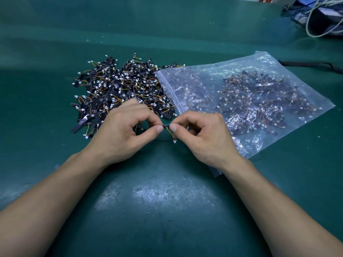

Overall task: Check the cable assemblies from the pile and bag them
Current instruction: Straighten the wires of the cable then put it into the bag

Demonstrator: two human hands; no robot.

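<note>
One cable assembly (166, 125) was under check, its black strip pinched at both ends: left grip (120, 134) clamped on one end thumb-to-forefinger, right grip (204, 135) clamped on the other, thumb tips close together. The wire tail and white connector hung free below, between the two grips, just above the counter (167, 201). Another dark strip showed under the left grip's fingers; couldn't tell if it was held or just lying there. The pile (118, 86) sat directly beyond the left grip, large and dense. The bag (207, 71) lay flat beyond and outboard of the right grip, zip edge facing the pile and meeting it, near corner under the right wrist. It already carried a good load, spread in two clumps. Estimate: roughly mid-job, maybe half bagged, only a guess from one angle. Left to do: finish this check, drop it in, work through the rest of the pile, seal the bag.
</note>
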